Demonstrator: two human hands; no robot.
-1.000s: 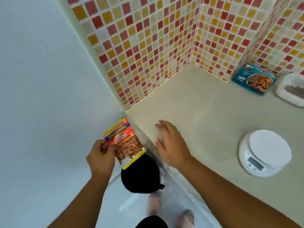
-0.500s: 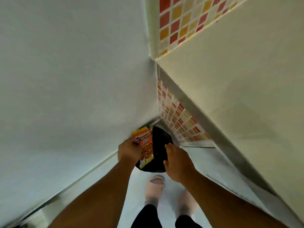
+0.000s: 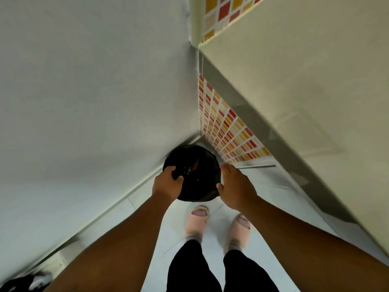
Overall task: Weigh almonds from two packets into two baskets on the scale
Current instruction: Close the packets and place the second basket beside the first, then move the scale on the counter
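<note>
- Almond packet [image 3: 194, 165]: only a small orange-yellow sliver of it shows, down inside the dark opening of the black bin bag [image 3: 192, 172] on the floor in the corner by the tiled counter base. Most of it is swallowed by the dark interior; I cannot read any print or tell its tilt.
- My left hand [image 3: 167, 185]: fingers curled over the near-left rim of the bag's mouth, gripping it.
- My right hand [image 3: 235, 187]: fingers fairly straight, just beside the bag's right edge; whether it touches the bag I cannot tell.
</note>
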